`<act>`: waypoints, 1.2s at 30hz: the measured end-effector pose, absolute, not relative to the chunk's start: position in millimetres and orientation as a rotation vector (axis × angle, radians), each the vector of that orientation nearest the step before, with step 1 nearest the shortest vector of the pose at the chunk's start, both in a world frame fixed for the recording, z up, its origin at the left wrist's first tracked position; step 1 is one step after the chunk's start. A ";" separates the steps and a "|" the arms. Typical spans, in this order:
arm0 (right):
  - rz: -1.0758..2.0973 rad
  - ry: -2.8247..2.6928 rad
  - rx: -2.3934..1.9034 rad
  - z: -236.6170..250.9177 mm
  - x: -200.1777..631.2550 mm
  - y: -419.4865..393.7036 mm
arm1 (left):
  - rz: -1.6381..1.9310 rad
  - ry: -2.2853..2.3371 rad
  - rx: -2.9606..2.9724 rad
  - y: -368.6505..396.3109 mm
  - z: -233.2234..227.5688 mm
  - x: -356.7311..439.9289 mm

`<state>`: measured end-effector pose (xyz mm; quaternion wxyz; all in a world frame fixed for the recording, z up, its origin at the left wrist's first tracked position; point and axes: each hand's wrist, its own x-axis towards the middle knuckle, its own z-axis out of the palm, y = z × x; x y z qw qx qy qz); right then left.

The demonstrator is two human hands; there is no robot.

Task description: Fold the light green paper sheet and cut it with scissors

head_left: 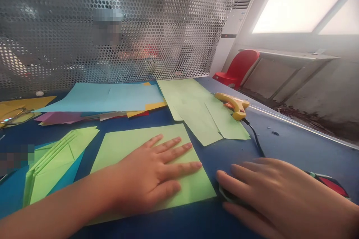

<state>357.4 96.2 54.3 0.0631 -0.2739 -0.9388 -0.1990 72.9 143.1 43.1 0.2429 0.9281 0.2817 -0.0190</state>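
Observation:
My left hand [157, 171] lies flat with fingers spread on a light green sheet of paper [117, 149], pressing it to the blue table. Just right of the sheet, my right hand [260, 186] curls palm down over a dark object that is mostly hidden; its edge shows between thumb and forefinger, and I cannot make out its kind. Behind that hand lies a red and black item [331, 185], partly covered. Folded green paper pieces [56, 164] rest on blue paper [67, 177] to the left.
A yellow glue gun [234, 105] with a black cord lies on green sheets [193, 108]. Blue sheets [112, 97] cover coloured papers at the back. Glasses [18, 115] sit far left. A perforated metal screen [140, 26] borders the table; a red chair [242, 67] stands beyond.

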 end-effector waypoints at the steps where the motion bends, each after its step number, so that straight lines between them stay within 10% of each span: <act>1: -0.604 -2.829 -0.838 53.8 356.8 96.0 | -0.055 0.768 2.534 143.0 43.3 72.9; 36: -0.540 -2.758 -0.723 53.0 360.5 120.4 | 0.137 1.115 2.413 128.0 30.1 81.3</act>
